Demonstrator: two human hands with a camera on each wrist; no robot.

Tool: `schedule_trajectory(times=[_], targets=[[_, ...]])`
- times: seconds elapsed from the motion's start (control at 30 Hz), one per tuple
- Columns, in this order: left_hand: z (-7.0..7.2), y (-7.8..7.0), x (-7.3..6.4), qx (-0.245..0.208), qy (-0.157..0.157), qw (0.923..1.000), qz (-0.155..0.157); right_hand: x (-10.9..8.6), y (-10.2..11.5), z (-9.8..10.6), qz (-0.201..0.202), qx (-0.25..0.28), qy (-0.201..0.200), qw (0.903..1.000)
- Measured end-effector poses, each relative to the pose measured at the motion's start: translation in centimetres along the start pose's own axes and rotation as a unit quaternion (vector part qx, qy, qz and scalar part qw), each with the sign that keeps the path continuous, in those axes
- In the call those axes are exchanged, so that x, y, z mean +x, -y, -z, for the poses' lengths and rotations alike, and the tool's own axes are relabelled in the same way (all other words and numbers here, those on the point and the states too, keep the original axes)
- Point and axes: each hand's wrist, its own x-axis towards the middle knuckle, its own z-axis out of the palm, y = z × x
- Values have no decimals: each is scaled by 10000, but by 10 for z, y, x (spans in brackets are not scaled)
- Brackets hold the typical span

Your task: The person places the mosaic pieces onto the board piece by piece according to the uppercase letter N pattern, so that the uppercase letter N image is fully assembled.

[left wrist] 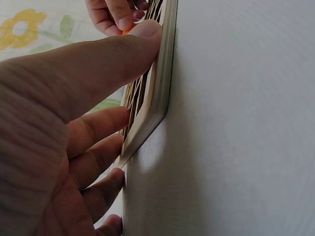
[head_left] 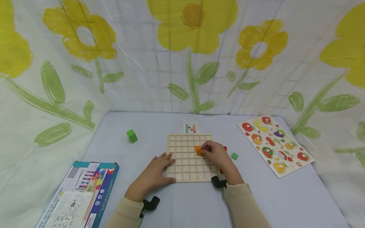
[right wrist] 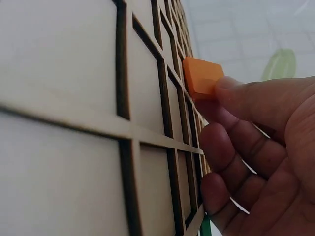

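Observation:
A wooden grid board [head_left: 182, 167] lies in front of me in the head view. My left hand [head_left: 156, 171] rests on its left edge with fingers spread; in the left wrist view the thumb [left wrist: 133, 46] lies along the near rim. My right hand [head_left: 217, 155] pinches an orange square tile [right wrist: 203, 77] between thumb and fingers, close over the upper right of the grid. Another orange tile [head_left: 197, 148] sits in a cell right behind it. Red tiles [head_left: 225, 148] lie partly hidden beyond the right hand, with a green tile [head_left: 234, 156] to their right.
Behind the board lies a small pattern card [head_left: 186, 122] with coloured squares. A green block [head_left: 132, 136] stands to the left. The printed box [head_left: 98, 202] takes up the near left, and a fruit puzzle board [head_left: 276, 145] lies at the right.

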Motion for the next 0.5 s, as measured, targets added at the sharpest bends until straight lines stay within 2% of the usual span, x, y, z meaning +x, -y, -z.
schedule_trajectory(times=[0.5], targets=[[1,-3,1,34,34,10000,35,-1,2,-5,-137,-73,206,9997]])
